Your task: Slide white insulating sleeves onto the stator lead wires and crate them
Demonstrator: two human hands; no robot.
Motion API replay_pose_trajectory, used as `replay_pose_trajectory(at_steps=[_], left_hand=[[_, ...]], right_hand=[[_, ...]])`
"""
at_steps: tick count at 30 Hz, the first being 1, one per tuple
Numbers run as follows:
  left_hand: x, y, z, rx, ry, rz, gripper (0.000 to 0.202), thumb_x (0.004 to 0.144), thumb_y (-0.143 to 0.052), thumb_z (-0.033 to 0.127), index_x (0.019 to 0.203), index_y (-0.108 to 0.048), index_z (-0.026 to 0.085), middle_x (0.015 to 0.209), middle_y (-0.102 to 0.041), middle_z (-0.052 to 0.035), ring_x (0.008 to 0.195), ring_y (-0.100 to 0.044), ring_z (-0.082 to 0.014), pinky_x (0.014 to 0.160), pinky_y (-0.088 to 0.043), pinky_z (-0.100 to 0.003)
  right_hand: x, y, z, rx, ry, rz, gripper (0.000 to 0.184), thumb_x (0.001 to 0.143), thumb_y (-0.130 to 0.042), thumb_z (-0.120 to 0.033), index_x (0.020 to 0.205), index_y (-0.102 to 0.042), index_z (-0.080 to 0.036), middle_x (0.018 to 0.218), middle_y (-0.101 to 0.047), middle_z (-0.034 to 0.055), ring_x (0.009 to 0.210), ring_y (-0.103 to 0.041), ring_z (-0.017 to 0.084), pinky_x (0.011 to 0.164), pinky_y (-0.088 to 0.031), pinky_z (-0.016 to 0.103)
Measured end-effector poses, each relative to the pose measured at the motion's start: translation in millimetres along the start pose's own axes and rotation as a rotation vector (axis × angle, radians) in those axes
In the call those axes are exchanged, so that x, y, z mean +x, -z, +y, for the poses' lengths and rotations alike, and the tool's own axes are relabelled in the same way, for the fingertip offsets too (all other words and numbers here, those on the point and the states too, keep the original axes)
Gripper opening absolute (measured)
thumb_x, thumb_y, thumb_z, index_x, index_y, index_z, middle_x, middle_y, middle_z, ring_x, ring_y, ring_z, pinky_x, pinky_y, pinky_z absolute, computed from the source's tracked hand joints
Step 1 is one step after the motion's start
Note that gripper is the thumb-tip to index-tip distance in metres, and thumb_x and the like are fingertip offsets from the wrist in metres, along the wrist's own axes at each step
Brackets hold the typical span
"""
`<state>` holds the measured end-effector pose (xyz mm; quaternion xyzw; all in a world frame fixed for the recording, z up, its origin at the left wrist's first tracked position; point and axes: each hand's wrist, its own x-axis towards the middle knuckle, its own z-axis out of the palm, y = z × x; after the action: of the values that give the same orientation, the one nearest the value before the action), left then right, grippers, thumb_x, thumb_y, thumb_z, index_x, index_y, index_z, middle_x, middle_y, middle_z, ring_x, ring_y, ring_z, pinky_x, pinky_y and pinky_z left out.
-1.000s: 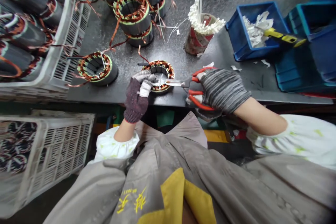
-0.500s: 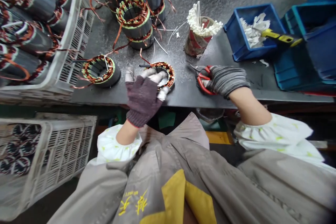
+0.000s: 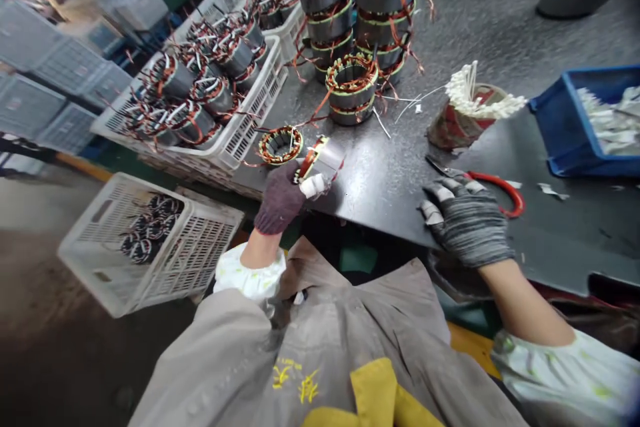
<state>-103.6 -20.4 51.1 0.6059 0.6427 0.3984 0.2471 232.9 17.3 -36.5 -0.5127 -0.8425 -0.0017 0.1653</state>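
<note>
My left hand (image 3: 285, 197), in a purple knit glove with white-wrapped fingertips, grips a copper-wound motor stator (image 3: 327, 157), which is tilted on its side near the table's front edge. Just behind it, another stator (image 3: 264, 150) stands upright with its winding facing up. My right hand (image 3: 470, 223), in a grey striped glove, lies low over the table with its fingers stretched out. Red-handled scissors (image 3: 510, 193) lie directly behind those fingers, their blades pointing left; part of them is covered by the hand.
Stacked stators (image 3: 353, 100) stand behind. A cup (image 3: 453, 130) of white-tipped strips and a blue bin (image 3: 570, 123) of white scraps are at the right. White crates (image 3: 245, 140) of stators sit left; another crate (image 3: 175, 260) stands lower, beside the table.
The view has swung left. My left hand has tipped the stator onto its side. My right hand has let go of the scissors, which now lie on the table.
</note>
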Motion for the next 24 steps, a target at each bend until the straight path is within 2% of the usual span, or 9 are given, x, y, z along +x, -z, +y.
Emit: replay_pose_trajectory(at_steps=[2, 4, 6, 8, 13, 18, 21, 23, 24], left_hand=[[10.5, 21.1, -2.6, 0.272, -0.092, 0.132, 0.049, 0.083, -0.073, 0.066, 0.105, -0.075, 0.023, 0.098, -0.080, -0.0057, 0.093, -0.073, -0.0266, 0.088, -0.057, -0.042], [29.4, 35.2, -8.2, 0.588, -0.150, 0.213, 0.046, 0.082, -0.074, 0.065, 0.102, -0.075, 0.023, 0.100, -0.080, -0.0091, 0.106, -0.070, -0.0319, 0.099, -0.052, -0.049], [51.1, 43.2, -16.4, 0.809, -0.126, 0.207, 0.043, 0.083, -0.072, 0.063, 0.100, -0.074, 0.023, 0.099, -0.079, -0.0116, 0.112, -0.068, -0.0364, 0.101, -0.048, -0.054], [69.4, 47.3, -24.6, 0.926, -0.080, 0.150, 0.040, 0.083, -0.071, 0.061, 0.100, -0.073, 0.025, 0.102, -0.077, -0.0127, 0.115, -0.067, -0.0396, 0.100, -0.047, -0.056], [90.2, 50.6, -36.3, 1.028, -0.055, 0.033, 0.047, 0.073, -0.077, 0.065, 0.097, -0.069, 0.025, 0.104, -0.074, -0.0149, 0.120, -0.064, -0.0460, 0.099, -0.045, -0.062], [120.3, 54.9, -38.7, 1.091, -0.067, -0.025, 0.047, 0.077, -0.078, 0.059, 0.103, -0.069, 0.021, 0.111, -0.075, -0.0180, 0.122, -0.063, -0.0479, 0.100, -0.044, -0.067], [148.0, 56.4, -28.4, 1.099, -0.107, -0.040, 0.043, 0.079, -0.081, 0.053, 0.104, -0.070, 0.020, 0.108, -0.076, -0.0148, 0.120, -0.063, -0.0437, 0.106, -0.041, -0.072], [166.0, 49.4, -14.4, 1.054, -0.203, 0.032, 0.043, 0.087, -0.075, 0.049, 0.117, -0.069, 0.019, 0.118, -0.075, -0.0134, 0.126, -0.060, -0.0390, 0.117, -0.029, -0.075], [174.6, 42.0, -6.6, 1.016, -0.269, 0.073, 0.045, 0.093, -0.071, 0.047, 0.128, -0.065, 0.019, 0.128, -0.072, -0.0131, 0.132, -0.057, -0.0363, 0.122, -0.024, -0.073]], right_hand=[[0.3, 0.4, 0.7, 0.012, -0.009, 0.016, 0.044, 0.099, -0.047, -0.036, 0.132, -0.070, -0.018, 0.132, -0.072, 0.0185, 0.133, -0.059, 0.041, 0.114, -0.047, 0.059], [1.1, 0.3, 0.4, 0.023, -0.016, 0.028, 0.044, 0.098, -0.049, -0.036, 0.132, -0.070, -0.016, 0.131, -0.073, 0.0191, 0.132, -0.060, 0.041, 0.114, -0.047, 0.060], [1.7, -0.5, -0.2, 0.032, -0.012, 0.027, 0.045, 0.098, -0.049, -0.035, 0.131, -0.070, -0.014, 0.130, -0.073, 0.0203, 0.132, -0.059, 0.041, 0.114, -0.047, 0.060], [1.6, -1.2, -0.7, 0.040, -0.011, 0.026, 0.044, 0.098, -0.048, -0.035, 0.129, -0.071, -0.013, 0.130, -0.073, 0.0208, 0.132, -0.059, 0.041, 0.114, -0.047, 0.060], [0.6, -1.5, -2.2, 0.072, -0.030, 0.024, 0.043, 0.098, -0.050, -0.035, 0.132, -0.070, -0.019, 0.131, -0.073, 0.0173, 0.132, -0.060, 0.040, 0.115, -0.046, 0.060], [3.1, -0.1, -7.0, 0.022, -0.053, 0.028, 0.042, 0.099, -0.050, -0.035, 0.128, -0.072, -0.013, 0.130, -0.073, 0.0210, 0.130, -0.062, 0.041, 0.115, -0.048, 0.057], [5.0, 0.9, -8.1, -0.009, -0.039, 0.048, 0.040, 0.100, -0.050, -0.035, 0.125, -0.074, -0.014, 0.129, -0.075, 0.0211, 0.125, -0.064, 0.040, 0.114, -0.050, 0.054], [6.0, -0.2, -6.8, -0.013, -0.024, 0.077, 0.040, 0.100, -0.052, -0.036, 0.123, -0.075, -0.014, 0.127, -0.076, 0.0194, 0.121, -0.066, 0.038, 0.114, -0.050, 0.053], [6.3, -1.4, -5.9, -0.009, -0.023, 0.090, 0.040, 0.100, -0.052, -0.037, 0.122, -0.075, -0.013, 0.126, -0.076, 0.0187, 0.119, -0.066, 0.037, 0.113, -0.051, 0.053]])
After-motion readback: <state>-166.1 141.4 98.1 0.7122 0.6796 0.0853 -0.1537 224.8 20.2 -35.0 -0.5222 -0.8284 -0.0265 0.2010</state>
